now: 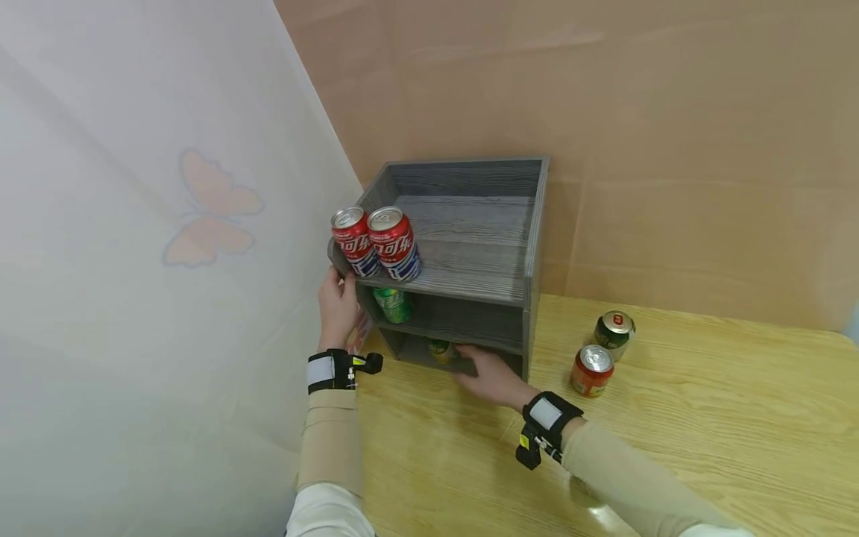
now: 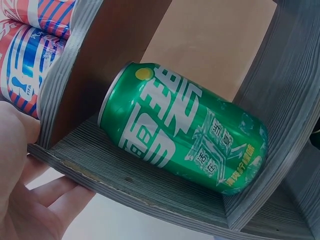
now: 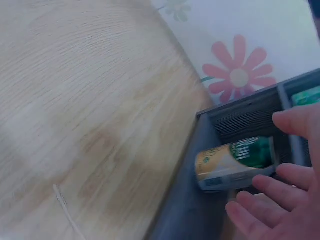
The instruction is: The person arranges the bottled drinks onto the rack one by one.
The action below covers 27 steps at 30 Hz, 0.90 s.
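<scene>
A grey wooden shelf (image 1: 470,239) holds several cans. My left hand (image 1: 338,309) grips its left side, the thumb and fingers on opposite sides of the panel in the left wrist view. Just above it, two red cola cans (image 1: 396,246) stand on the top board. A green soda can (image 2: 185,130) stands upright in the middle compartment. Down in the bottom compartment is a green-and-gold can (image 3: 235,162). My right hand (image 1: 493,377) is beside that can, fingers spread and loosely extended in the right wrist view; whether they touch it I cannot tell.
On the wooden table (image 1: 725,418) right of the shelf stand a dark green can (image 1: 614,335) and a red can (image 1: 592,373). Something round and shiny is partly hidden under my right forearm. A white sheet (image 1: 168,335) hangs at the left, and a brown covering (image 1: 671,149) is behind.
</scene>
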Each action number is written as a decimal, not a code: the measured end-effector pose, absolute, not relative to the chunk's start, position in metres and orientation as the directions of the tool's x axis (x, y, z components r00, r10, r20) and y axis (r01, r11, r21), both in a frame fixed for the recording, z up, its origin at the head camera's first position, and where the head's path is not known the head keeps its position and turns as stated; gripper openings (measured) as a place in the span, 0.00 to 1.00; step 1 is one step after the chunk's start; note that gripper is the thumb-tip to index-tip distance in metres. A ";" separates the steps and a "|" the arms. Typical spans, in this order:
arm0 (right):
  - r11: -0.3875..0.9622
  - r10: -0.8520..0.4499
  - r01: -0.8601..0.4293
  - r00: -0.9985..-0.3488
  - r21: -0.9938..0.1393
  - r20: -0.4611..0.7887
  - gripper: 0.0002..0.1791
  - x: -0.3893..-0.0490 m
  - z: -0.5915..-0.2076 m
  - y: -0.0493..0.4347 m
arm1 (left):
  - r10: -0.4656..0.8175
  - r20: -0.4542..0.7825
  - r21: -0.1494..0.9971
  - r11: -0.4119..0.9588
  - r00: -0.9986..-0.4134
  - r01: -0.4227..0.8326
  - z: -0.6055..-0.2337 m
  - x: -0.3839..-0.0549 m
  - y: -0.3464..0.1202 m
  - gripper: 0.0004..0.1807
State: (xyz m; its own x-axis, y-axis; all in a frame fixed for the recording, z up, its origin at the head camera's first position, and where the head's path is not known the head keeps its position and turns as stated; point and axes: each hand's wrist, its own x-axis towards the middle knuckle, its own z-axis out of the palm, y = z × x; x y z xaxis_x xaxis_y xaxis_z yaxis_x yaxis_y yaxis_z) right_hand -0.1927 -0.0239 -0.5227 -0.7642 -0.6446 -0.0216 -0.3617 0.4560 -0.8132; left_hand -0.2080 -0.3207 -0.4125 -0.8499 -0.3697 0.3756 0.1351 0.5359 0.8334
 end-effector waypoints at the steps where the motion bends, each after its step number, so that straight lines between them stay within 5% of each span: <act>1: 0.453 -0.636 -0.377 -0.772 -0.808 0.004 0.35 -0.190 -0.520 -0.020 | -0.367 0.380 0.831 0.539 -0.849 0.139 -0.413 -0.208 -0.321 0.18; 14: 0.385 -0.426 -0.576 -0.804 -0.721 0.415 0.19 -0.159 -0.457 0.028 | -0.373 0.393 0.807 0.577 -0.840 0.122 -0.413 -0.208 -0.321 0.18; 22: 0.360 -0.178 -0.696 -0.705 -0.622 0.686 0.14 -0.158 -0.419 0.050 | -0.380 0.381 0.810 0.576 -0.843 0.107 -0.411 -0.206 -0.319 0.18; 27: 0.346 -0.040 -0.677 -0.702 -0.649 0.711 0.20 -0.171 -0.404 0.058 | -0.381 0.375 0.814 0.571 -0.845 0.104 -0.410 -0.205 -0.319 0.18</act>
State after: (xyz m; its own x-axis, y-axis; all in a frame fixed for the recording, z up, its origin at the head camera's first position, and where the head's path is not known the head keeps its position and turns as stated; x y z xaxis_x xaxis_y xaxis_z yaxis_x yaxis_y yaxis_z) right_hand -0.1708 0.0582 -0.4039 -0.7020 -0.0400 0.7110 -0.6772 0.3463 -0.6492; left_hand -0.2054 -0.3186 -0.4099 -0.8449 -0.3812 0.3752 0.1040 0.5710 0.8144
